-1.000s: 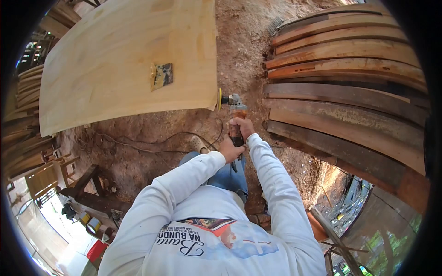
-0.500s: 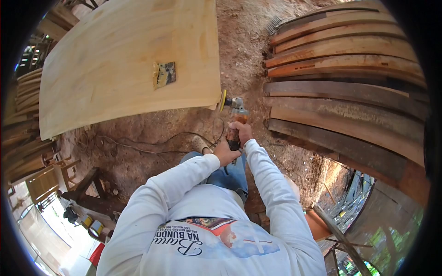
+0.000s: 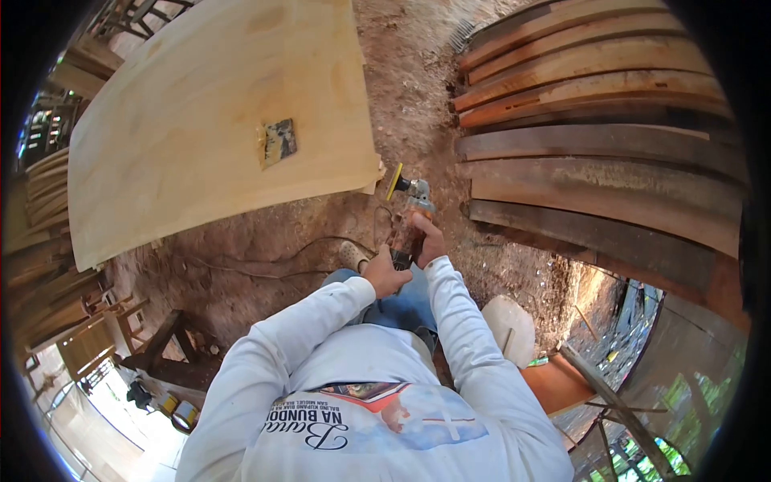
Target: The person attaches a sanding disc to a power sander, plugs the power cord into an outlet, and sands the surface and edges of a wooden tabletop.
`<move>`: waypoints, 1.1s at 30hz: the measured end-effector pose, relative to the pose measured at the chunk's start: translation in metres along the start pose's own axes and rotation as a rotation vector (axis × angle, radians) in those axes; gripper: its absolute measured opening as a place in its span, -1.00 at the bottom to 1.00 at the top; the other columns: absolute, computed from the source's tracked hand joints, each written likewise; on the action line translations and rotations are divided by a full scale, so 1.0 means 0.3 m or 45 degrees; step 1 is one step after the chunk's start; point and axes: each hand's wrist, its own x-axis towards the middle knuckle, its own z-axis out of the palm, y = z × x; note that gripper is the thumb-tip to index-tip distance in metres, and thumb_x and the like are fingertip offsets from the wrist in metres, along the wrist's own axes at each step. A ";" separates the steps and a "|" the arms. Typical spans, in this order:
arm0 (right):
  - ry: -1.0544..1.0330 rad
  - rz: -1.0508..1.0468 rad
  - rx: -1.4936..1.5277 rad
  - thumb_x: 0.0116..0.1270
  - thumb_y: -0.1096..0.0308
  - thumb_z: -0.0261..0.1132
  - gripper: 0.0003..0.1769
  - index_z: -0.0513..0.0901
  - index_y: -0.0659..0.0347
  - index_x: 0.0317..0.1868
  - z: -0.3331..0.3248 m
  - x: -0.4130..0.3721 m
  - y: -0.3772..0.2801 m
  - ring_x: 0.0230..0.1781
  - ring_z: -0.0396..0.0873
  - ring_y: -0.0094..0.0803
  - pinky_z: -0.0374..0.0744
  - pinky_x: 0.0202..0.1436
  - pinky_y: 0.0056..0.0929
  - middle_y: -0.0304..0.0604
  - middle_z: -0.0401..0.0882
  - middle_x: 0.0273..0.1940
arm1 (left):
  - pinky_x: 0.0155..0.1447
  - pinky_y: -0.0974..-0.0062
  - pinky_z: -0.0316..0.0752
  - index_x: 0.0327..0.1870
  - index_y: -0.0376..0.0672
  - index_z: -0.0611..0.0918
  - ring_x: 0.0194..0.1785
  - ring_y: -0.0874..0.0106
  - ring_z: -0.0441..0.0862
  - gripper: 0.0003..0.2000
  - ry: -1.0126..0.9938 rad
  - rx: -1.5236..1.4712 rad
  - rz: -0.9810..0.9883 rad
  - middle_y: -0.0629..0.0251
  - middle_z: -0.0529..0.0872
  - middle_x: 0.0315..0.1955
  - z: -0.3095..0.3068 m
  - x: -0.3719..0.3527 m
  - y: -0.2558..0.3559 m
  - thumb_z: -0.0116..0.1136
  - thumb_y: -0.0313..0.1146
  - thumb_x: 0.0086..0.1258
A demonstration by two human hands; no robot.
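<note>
An orange and black angle grinder [image 3: 408, 233] with a yellow-edged disc [image 3: 394, 181] is held in front of my body. My left hand [image 3: 386, 273] is wrapped round its black rear end. Further forward, my right hand [image 3: 430, 238] grips the orange body near the metal head. The disc stands on edge, slightly apart from the near right corner of a large pale wooden panel [image 3: 217, 104]. On that panel lies a piece of sandpaper or similar sheet [image 3: 279, 141], dark and tan.
Long curved wooden boards [image 3: 594, 181] are stacked at the right. A cord [image 3: 265, 261] runs over the dirt floor [image 3: 305, 225]. A wooden frame [image 3: 173, 341] stands at lower left, and a pale rounded slab [image 3: 510, 328] lies at lower right.
The grinder's disc has come away from the panel corner and tilted, with both hands still on the tool. The view has shifted, and more of the pale slab shows at lower right.
</note>
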 end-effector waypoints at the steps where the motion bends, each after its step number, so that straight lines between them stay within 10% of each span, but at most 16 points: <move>1: 0.012 -0.010 0.005 0.38 0.06 0.40 -0.60 0.66 0.17 0.04 -0.004 0.018 -0.015 -0.32 0.73 -0.31 0.73 -0.24 -0.27 -0.20 0.73 -0.23 | 0.19 0.13 0.57 0.24 -0.48 0.37 0.07 -0.11 0.73 -0.18 0.000 -0.007 -0.010 -0.23 0.75 -0.07 0.011 0.007 0.007 0.40 0.00 0.11; 15: 0.133 -0.284 -0.639 0.33 -0.09 0.49 -0.47 0.71 0.25 -0.05 0.017 0.113 -0.121 -0.41 0.62 -0.48 0.62 -0.30 -0.43 -0.25 0.68 -0.29 | -0.02 0.32 0.63 0.17 -0.38 0.36 -0.13 0.27 0.69 -0.30 0.003 -0.367 -0.049 0.08 0.70 -0.13 0.126 0.111 0.031 0.50 -0.16 0.18; 18: 0.127 -0.265 -0.702 0.32 -0.11 0.49 -0.47 0.71 0.25 -0.08 0.021 0.111 -0.134 -0.42 0.61 -0.49 0.61 -0.33 -0.43 -0.26 0.67 -0.30 | 0.18 0.20 0.56 0.15 -0.43 0.48 0.02 0.00 0.75 -0.26 0.040 -0.322 0.001 -0.11 0.78 -0.11 0.104 0.078 0.079 0.42 0.05 0.17; 24: 0.120 -0.224 -0.693 0.33 -0.12 0.49 -0.47 0.70 0.22 -0.06 0.003 0.145 -0.103 -0.40 0.61 -0.50 0.61 -0.30 -0.45 -0.26 0.67 -0.27 | 0.04 0.33 0.63 0.25 -0.42 0.37 -0.07 0.30 0.69 -0.25 0.031 -0.291 -0.042 0.08 0.70 -0.07 0.168 0.150 -0.046 0.52 -0.14 0.18; 33: 0.141 -0.166 -0.670 0.37 -0.13 0.45 -0.45 0.72 0.20 0.04 0.015 0.121 -0.093 -0.24 0.60 -0.52 0.57 -0.09 -0.47 -0.29 0.69 -0.17 | 0.21 0.20 0.57 0.21 -0.43 0.47 0.04 0.03 0.74 -0.19 0.094 -0.204 -0.151 -0.13 0.75 -0.02 0.061 0.017 0.124 0.50 0.06 0.11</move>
